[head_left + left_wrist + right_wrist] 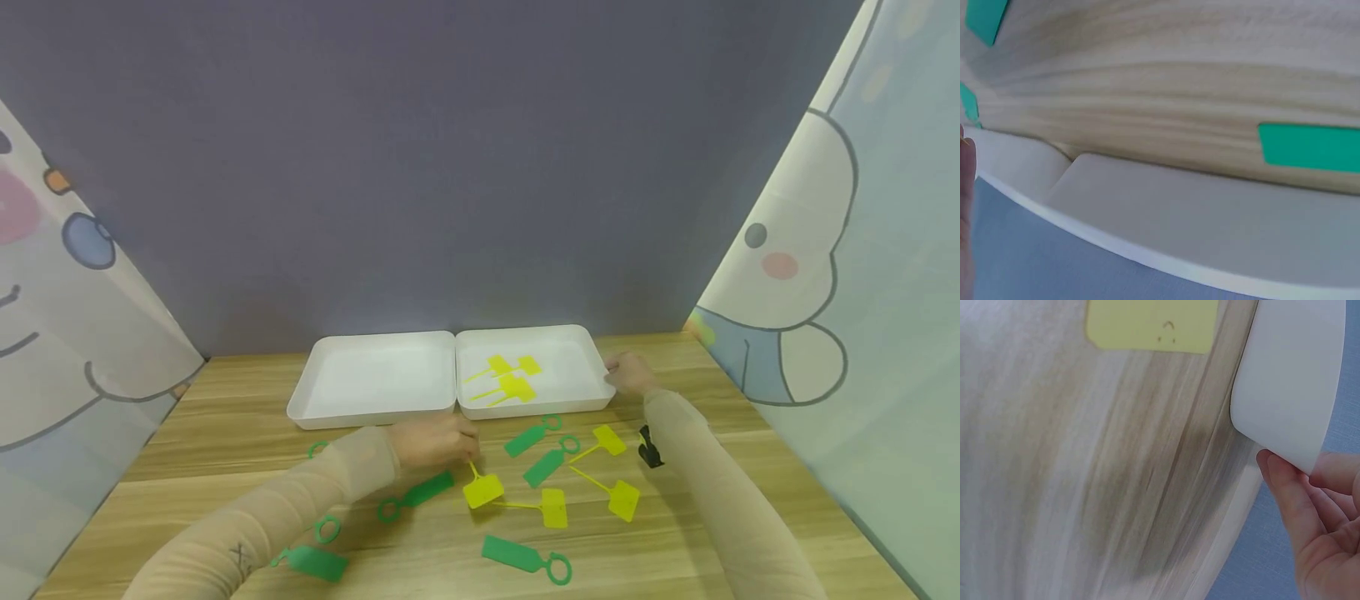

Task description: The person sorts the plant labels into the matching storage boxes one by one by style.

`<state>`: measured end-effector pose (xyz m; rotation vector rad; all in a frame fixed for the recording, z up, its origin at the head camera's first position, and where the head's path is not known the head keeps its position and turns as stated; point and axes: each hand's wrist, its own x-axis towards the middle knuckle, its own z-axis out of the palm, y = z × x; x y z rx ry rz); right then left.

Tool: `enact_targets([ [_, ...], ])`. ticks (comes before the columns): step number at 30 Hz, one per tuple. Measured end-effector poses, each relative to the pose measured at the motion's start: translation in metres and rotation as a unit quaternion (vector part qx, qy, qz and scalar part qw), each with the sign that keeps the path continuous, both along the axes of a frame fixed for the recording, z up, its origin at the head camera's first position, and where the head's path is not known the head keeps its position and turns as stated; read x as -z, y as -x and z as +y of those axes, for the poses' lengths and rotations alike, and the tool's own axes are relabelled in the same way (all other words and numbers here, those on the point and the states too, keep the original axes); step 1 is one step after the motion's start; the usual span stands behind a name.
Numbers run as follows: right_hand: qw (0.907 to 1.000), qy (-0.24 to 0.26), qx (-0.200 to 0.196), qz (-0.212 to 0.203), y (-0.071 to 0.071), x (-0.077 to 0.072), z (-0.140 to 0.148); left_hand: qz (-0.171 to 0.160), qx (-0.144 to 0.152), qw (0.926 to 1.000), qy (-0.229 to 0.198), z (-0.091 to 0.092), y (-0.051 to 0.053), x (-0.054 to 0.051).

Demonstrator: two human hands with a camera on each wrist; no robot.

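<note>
My left hand [435,440] pinches the thin stem of a yellow plant-label-shaped tag [483,492] in front of the trays; the tag's flat head hangs toward me. At the right end of the right white tray [570,354], my right hand [632,375] grips the rim. The right wrist view shows the thumb and fingers [1288,487] pinching the tray's corner. Several yellow tags [517,386] lie inside that tray. Three more, including a yellow tag [555,508], lie on the table to the right of my left hand. In the left wrist view only a sliver of hand [965,206] shows.
A left white tray [382,375] abuts the right one, with only its white floor showing. Several green ring tags lie about the wooden table [420,550], such as one green tag [513,552] near the front. A grey wall stands behind; patterned sheets flank the sides.
</note>
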<state>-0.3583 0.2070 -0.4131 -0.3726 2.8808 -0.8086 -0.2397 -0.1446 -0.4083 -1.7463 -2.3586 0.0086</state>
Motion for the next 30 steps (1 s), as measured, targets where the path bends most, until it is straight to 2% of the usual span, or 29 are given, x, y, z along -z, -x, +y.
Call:
enact_targets([
  [3,1.0,0.003,0.004,-0.003,0.0,0.0,0.0,-0.008,-0.014,0.9998,-0.01,0.003,0.003,-0.008],
  [10,0.9999,0.011,0.008,-0.009,-0.001,-0.002,-0.001,-0.039,-0.079,0.9957,-0.028,0.014,0.01,-0.025],
  [16,0.9999,0.007,0.01,-0.008,-0.002,-0.002,-0.001,-0.046,-0.124,0.9908,-0.03,0.024,0.023,-0.033],
  [24,0.9998,0.007,0.014,-0.014,0.0,0.0,-0.001,-0.063,-0.208,0.974,-0.063,0.039,0.05,-0.045],
  [30,0.9998,0.003,0.012,-0.013,0.002,0.0,-0.001,-0.071,-0.268,0.9599,-0.041,0.057,0.065,-0.053],
])
